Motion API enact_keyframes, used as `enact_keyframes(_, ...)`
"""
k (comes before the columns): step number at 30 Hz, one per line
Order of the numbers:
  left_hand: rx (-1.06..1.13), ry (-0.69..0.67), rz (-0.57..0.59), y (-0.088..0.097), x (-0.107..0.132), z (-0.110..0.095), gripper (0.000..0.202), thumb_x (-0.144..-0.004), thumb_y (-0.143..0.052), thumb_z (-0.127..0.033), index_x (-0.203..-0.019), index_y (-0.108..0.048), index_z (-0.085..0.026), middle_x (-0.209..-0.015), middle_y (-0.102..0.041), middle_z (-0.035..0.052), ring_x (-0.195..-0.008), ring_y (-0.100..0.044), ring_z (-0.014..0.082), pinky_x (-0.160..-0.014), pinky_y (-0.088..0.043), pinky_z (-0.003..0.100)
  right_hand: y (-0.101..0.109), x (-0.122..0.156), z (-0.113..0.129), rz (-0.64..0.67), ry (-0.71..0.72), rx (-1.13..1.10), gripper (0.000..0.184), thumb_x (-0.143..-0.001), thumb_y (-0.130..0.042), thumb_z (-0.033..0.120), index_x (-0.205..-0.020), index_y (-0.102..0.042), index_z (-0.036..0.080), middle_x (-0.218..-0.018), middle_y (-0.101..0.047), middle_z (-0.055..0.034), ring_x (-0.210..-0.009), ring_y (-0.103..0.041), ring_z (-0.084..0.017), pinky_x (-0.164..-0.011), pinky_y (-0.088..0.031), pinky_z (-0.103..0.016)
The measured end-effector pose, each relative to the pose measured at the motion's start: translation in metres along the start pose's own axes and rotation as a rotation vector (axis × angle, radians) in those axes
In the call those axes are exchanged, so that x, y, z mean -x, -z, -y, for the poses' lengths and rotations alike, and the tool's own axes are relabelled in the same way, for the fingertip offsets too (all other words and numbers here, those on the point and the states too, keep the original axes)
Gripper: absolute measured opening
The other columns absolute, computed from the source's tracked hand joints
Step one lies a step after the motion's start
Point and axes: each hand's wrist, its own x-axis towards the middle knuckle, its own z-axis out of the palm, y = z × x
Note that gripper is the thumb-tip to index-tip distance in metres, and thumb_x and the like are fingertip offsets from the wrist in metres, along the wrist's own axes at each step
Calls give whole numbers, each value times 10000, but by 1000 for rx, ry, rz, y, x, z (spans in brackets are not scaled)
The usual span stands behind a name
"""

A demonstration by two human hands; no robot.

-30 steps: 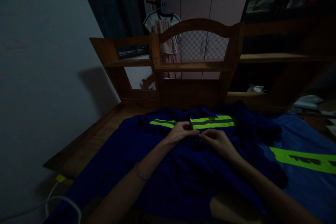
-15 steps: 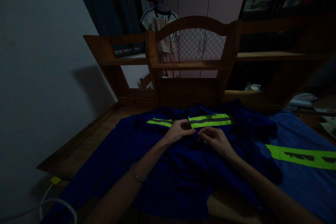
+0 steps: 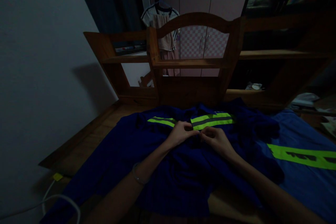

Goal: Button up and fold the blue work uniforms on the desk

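Dim bedroom, wooden bed (image 3: pixel 86 143): the navy jacket (image 3: pixel 183 182) lies spread flat just short of the headboard (image 3: pixel 189 92). Your left hand (image 3: pixel 181 133) and right hand (image 3: pixel 216 140) meet at its front opening, toward the headboard, fingers (image 3: pixel 193 132) pinched nearly shut, seemingly on the fabric edges. Keep both edges level, cloth smooth.

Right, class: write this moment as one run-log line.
left hand: pinching jacket front | right hand: pinching jacket front alongside | jacket: spread flat, yellow-green stripes up
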Motion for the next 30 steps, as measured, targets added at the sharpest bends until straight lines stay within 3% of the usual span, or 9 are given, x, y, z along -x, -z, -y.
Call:
enact_keyframes(3, -203, -40, -172, -9, 3, -3, 298, -772, -650, -362, -585, -604, -134, -643, -540, -11, -628, -517, 114, -559, -347, 210, -1, -1, -2, -9, 17, 10, 201, -818, -563, 341, -774, -637, 159, -730, -684, -33, -704, -645, -173, -636, -441, -241)
enact_keyframes(6, -296, -106, -280, -18, 6, -9, 269, -785, -634, -282, -572, -546, -145, -681, -498, -20, -647, -505, 99, -573, -335, 206, 0, -1, -4, -23, -1, -8, 229, -812, -566, 362, -751, -638, 153, -703, -678, -36, -675, -631, -163, -608, -429, -233)
enact_keyframes(11, -319, -175, -236, -17, 8, -14, 197, -801, -601, -228, -620, -573, -157, -754, -519, -5, -718, -527, 112, -634, -380, 208, 0, -2, 0, -33, -117, -138, 238, -766, -599, 371, -723, -635, 139, -649, -655, -32, -571, -553, -116, -519, -378, -207)
enact_keyframes(16, -267, -218, -135, -12, 5, -11, 139, -800, -609, -206, -668, -616, -162, -819, -543, 12, -777, -553, 126, -659, -418, 209, 0, -3, 3, -44, -217, -278, 262, -715, -633, 392, -640, -608, 142, -531, -576, 9, -405, -393, -54, -397, -250, -191)
enact_keyframes(23, -241, -287, -240, -27, 4, -8, 135, -825, -558, -121, -775, -669, -177, -917, -590, 38, -880, -583, 146, -798, -453, 253, 1, -7, -4, -50, -290, -434, 261, -692, -647, 373, -579, -570, 151, -421, -449, 54, -329, -315, -40, -356, -162, -195)
enact_keyframes(30, -191, -190, -434, -40, 10, -10, 157, -816, -580, -134, -933, -657, -206, -958, -613, 28, -883, -603, 146, -790, -487, 258, 1, -6, 2, -77, -261, -452, 351, -653, -685, 496, -696, -613, 155, -538, -543, 20, -394, -375, -53, -385, -227, -198)
